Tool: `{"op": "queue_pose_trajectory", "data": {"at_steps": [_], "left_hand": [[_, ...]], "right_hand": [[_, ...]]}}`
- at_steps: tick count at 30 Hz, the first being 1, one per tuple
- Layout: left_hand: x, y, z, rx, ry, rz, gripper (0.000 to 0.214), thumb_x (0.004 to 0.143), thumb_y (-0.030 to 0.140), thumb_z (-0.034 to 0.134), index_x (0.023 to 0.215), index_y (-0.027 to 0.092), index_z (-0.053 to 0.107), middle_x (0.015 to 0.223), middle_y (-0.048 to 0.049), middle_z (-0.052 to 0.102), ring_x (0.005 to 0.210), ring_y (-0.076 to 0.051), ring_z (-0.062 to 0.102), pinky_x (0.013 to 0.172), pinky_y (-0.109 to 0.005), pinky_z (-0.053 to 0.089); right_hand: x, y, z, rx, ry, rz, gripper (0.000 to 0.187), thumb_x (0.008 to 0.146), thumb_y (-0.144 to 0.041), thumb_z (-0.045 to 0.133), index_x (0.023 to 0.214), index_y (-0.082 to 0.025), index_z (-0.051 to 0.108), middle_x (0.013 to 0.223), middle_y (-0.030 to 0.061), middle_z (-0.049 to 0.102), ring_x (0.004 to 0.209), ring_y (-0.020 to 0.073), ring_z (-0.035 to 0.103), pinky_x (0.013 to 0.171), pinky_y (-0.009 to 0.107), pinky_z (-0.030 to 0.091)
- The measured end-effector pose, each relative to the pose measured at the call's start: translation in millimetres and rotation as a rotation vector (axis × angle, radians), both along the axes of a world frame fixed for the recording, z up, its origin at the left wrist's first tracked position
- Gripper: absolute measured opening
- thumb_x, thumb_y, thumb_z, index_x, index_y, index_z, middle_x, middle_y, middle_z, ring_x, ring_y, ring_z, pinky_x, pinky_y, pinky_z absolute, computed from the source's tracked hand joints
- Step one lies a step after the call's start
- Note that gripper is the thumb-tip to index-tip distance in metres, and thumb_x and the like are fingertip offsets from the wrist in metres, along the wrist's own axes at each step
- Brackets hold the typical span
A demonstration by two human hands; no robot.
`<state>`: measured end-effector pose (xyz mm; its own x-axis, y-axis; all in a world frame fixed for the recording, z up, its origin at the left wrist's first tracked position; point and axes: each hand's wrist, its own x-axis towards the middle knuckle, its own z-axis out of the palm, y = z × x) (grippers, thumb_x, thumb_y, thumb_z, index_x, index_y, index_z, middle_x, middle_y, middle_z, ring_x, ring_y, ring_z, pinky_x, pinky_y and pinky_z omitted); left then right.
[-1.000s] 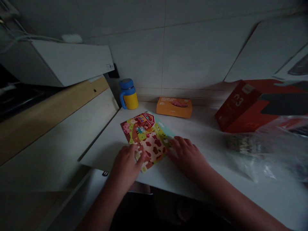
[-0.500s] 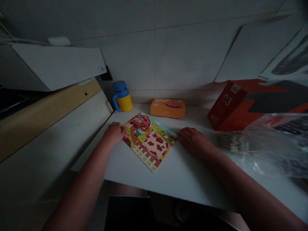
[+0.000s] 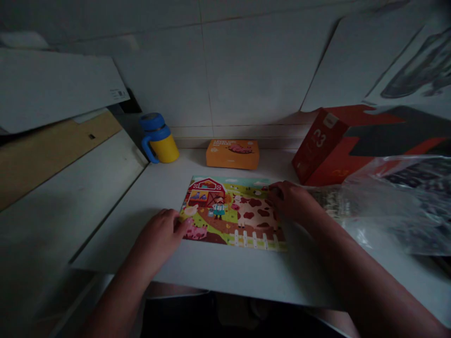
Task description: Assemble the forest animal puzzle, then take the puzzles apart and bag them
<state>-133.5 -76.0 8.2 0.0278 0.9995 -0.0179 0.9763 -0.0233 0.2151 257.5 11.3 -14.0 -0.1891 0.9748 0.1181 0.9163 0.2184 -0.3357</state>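
Dim, flat light is lying across the white countertop [image 3: 225,277], shadow is deepening left of the left hand [image 3: 158,239], glare is catching the plastic bag [image 3: 398,206] beyond the right hand [image 3: 291,202], and the frame edges are bending.

Head cam only, looking fwd & down from up top, close over the left hand [image 3: 158,239] & right hand [image 3: 291,202] at the tabletop [image 3: 225,277], tiled wall [image 3: 246,70] at back of shot.
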Motion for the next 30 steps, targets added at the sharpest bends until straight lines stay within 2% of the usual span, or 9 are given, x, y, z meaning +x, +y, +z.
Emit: {"op": "queue_pose_trajectory", "data": {"at_steps": [4, 6, 9, 12, 15, 18, 21, 26, 30], "left_hand": [[5, 11, 16.0, -0.067, 0.083, -0.039, 0.033, 0.099, 0.047, 0.051, 0.083, 0.023, 0.068, 0.092, -0.0107, 0.076, 0.088, -0.028, 0.071, 0.077, -0.038, 0.05], [7, 34, 26.9, -0.075, 0.162, -0.04, 0.039, 0.099, 0.05, 0.049, 0.078, 0.023, 0.068, 0.086, -0.011, 0.077, 0.08, -0.028, 0.071, 0.071, -0.038, 0.047], [9, 86, 35.6, -0.035, 0.221, -0.058, 0.045, 0.1, 0.052, 0.047, 0.077, 0.022, 0.071, 0.086, -0.0126, 0.077, 0.081, -0.03, 0.071, 0.067, -0.038, 0.046], [11, 134, 26.9, 0.084, 0.24, -0.053, 0.044, 0.101, 0.046, 0.044, 0.086, 0.018, 0.075, 0.094, -0.0158, 0.077, 0.089, -0.031, 0.071, 0.076, -0.038, 0.05], [12, 162, 6.6, 0.173, 0.219, -0.058, 0.042, 0.104, 0.034, 0.037, 0.102, 0.014, 0.075, 0.107, -0.0184, 0.075, 0.102, -0.03, 0.07, 0.089, -0.038, 0.052], [8, 170, -11.3, 0.176, 0.185, -0.111, 0.042, 0.104, 0.027, 0.035, 0.105, 0.013, 0.074, 0.111, -0.0176, 0.073, 0.106, -0.029, 0.068, 0.097, -0.037, 0.051], [-1, 171, -19.6, 0.189, 0.077, -0.195, 0.036, 0.103, 0.028, 0.04, 0.103, 0.015, 0.073, 0.109, -0.0146, 0.071, 0.106, -0.027, 0.067, 0.1, -0.035, 0.051], [-8, 168, -18.2, 0.151, -0.057, -0.294, 0.03, 0.096, 0.045, 0.06, 0.102, 0.017, 0.07, 0.103, -0.0101, 0.071, 0.091, -0.024, 0.068, 0.086, -0.033, 0.053], [-6, 161, -11.7, 0.082, -0.053, -0.344, 0.03, 0.094, 0.047, 0.062, 0.098, 0.017, 0.068, 0.097, -0.0091, 0.071, 0.087, -0.023, 0.067, 0.078, -0.032, 0.052]], "right_hand": [[-2, -4, 6.1, -0.035, 0.003, -0.095, 0.029, 0.1, -0.035, 0.056, 0.115, -0.017, 0.074, 0.103, 0.0119, 0.08, 0.088, 0.0243, 0.073, 0.075, 0.032, 0.048], [-3, -4, 5.9, -0.053, -0.003, -0.122, 0.03, 0.101, -0.038, 0.055, 0.117, -0.019, 0.072, 0.098, 0.0109, 0.08, 0.085, 0.0249, 0.074, 0.072, 0.032, 0.047], [-1, -3, 2.6, -0.069, -0.012, -0.138, 0.034, 0.1, -0.042, 0.056, 0.121, -0.02, 0.07, 0.092, 0.0097, 0.08, 0.082, 0.0254, 0.074, 0.071, 0.032, 0.046], [1, -3, -1.0, -0.064, -0.014, -0.144, 0.039, 0.1, -0.044, 0.056, 0.129, -0.019, 0.066, 0.089, 0.0087, 0.079, 0.083, 0.0261, 0.074, 0.07, 0.032, 0.046], [-1, -1, -2.8, -0.031, -0.043, -0.159, 0.046, 0.104, -0.044, 0.048, 0.142, -0.019, 0.06, 0.092, 0.0103, 0.08, 0.085, 0.0275, 0.075, 0.071, 0.033, 0.047], [-5, 6, -2.4, -0.026, -0.128, -0.184, 0.051, 0.108, -0.045, 0.039, 0.15, -0.021, 0.056, 0.097, 0.0137, 0.08, 0.088, 0.0295, 0.076, 0.073, 0.035, 0.048], [-10, 15, -1.1, -0.078, -0.228, -0.219, 0.054, 0.108, -0.051, 0.038, 0.151, -0.025, 0.056, 0.097, 0.0156, 0.08, 0.087, 0.0319, 0.077, 0.071, 0.037, 0.048], [-11, 21, -1.3, -0.129, -0.254, -0.228, 0.051, 0.106, -0.052, 0.041, 0.145, -0.025, 0.06, 0.09, 0.0142, 0.079, 0.084, 0.032, 0.076, 0.069, 0.036, 0.047], [-10, 22, 4.1, -0.129, -0.274, -0.161, 0.044, 0.106, -0.044, 0.042, 0.139, -0.02, 0.06, 0.089, 0.0137, 0.078, 0.083, 0.0302, 0.076, 0.068, 0.034, 0.045]]}}
